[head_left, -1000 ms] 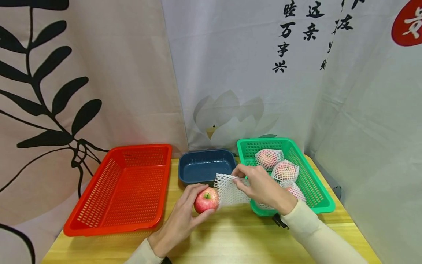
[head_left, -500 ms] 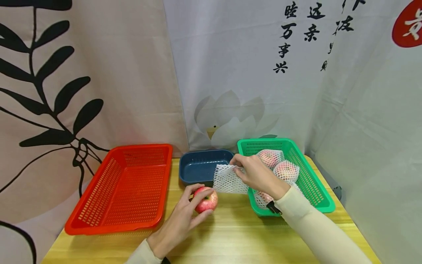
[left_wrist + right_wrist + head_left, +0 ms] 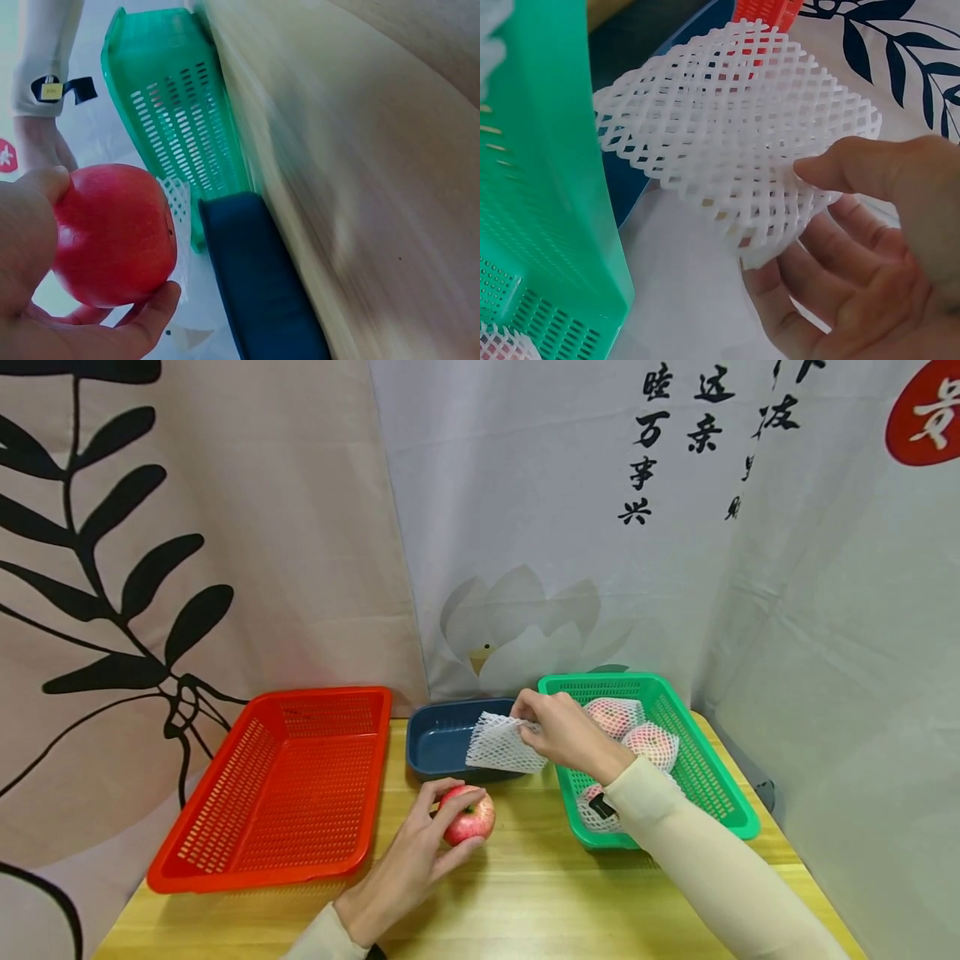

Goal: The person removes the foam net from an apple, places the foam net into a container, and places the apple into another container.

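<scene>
A bare red apple [image 3: 474, 820] is held by my left hand [image 3: 411, 858], its fingers and thumb curved round the sides, above the table in front of the dark blue dish [image 3: 438, 745]. In the left wrist view the apple [image 3: 116, 236] sits between thumb and fingertips. My right hand [image 3: 567, 733] pinches a white foam fruit net [image 3: 501, 745] by one end; the net hangs flat and partly covers the dish. In the right wrist view, the thumb presses on the foam net [image 3: 735, 112] with the fingers beneath it.
To the right stands a green basket [image 3: 708, 777] with several net-wrapped apples [image 3: 651, 745], partly hidden by the right arm. A red basket [image 3: 285, 802] is on the left. All rest on a wooden table [image 3: 517, 893] before a printed cloth backdrop [image 3: 510, 510].
My right hand has carried the foam net up and left, away from the apple and over the dish. The left hand stays in place, one finger shifted over the apple's top.
</scene>
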A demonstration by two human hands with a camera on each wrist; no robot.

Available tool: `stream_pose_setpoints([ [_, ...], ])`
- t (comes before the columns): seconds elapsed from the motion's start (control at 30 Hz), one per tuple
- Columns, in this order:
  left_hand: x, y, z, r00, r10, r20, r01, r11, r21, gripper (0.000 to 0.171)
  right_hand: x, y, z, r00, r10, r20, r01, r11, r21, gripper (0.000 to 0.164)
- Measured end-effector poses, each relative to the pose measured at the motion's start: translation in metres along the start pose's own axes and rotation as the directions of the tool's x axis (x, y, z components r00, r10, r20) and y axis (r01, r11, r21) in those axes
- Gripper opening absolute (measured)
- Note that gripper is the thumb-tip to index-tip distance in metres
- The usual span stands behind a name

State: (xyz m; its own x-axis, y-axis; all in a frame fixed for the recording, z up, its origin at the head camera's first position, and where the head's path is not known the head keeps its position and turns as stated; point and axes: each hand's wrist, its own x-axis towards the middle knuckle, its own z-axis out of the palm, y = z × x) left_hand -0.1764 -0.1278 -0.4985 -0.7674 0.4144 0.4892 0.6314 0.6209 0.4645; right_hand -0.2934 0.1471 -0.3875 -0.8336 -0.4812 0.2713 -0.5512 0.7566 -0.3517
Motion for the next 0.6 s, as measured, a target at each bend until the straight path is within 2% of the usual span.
stream_pose_setpoints([
  [0.37,0.000,0.001,0.003,1.000,-0.008,0.026,0.008,1.000,-0.016,0.069,0.023,0.002,0.009,1.000,-0.008,-0.001,0.008,1.000,0.008,0.007],
  [0.6,0.000,0.001,0.005,0.999,-0.027,0.036,0.028,0.999,-0.029,0.067,0.040,0.002,0.017,1.000,0.025,0.017,-0.025,1.000,-0.003,0.009],
])
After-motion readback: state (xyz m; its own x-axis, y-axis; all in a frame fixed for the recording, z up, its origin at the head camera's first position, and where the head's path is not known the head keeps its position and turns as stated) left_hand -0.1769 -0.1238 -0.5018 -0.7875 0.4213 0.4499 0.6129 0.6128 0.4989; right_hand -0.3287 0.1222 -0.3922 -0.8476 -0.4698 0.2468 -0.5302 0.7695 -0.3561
